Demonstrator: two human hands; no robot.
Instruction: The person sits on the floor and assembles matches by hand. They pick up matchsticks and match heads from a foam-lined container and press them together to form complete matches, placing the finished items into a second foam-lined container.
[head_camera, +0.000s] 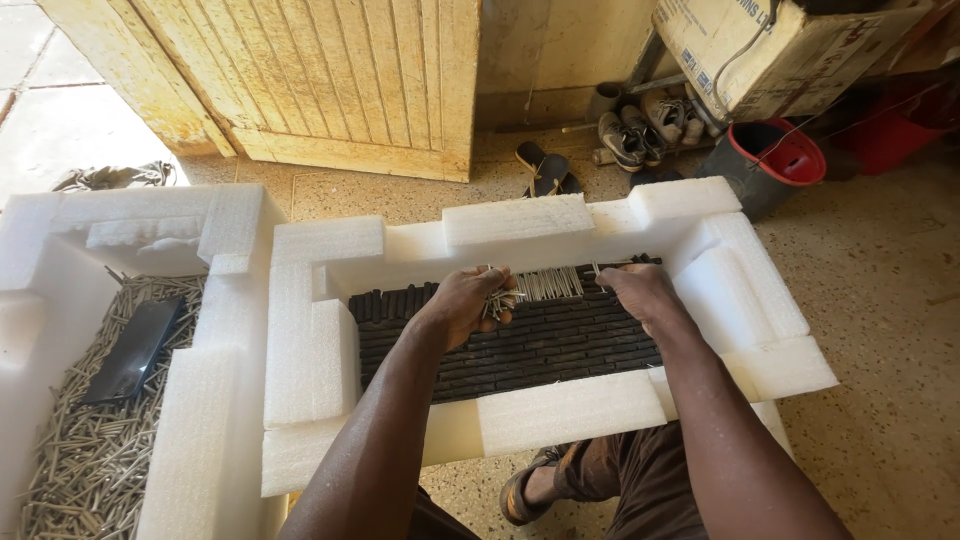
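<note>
We note a white foam tray (520, 405) on the person's lap, its floor lined with rows of dark sticks (530, 350). Left of it, a second foam tray (215, 300) holds loose pale sticks (90, 460) and a dark flat phone (135, 348). Left hand (462, 305) and right hand (640, 292), fingers curled, pinch one bundle of thin pale sticks (545, 285) over the dark rows.

Foam trays (560, 405) on speckled floor (880, 300)

Bright daylight from upper left; edges perhaps distorted.
</note>
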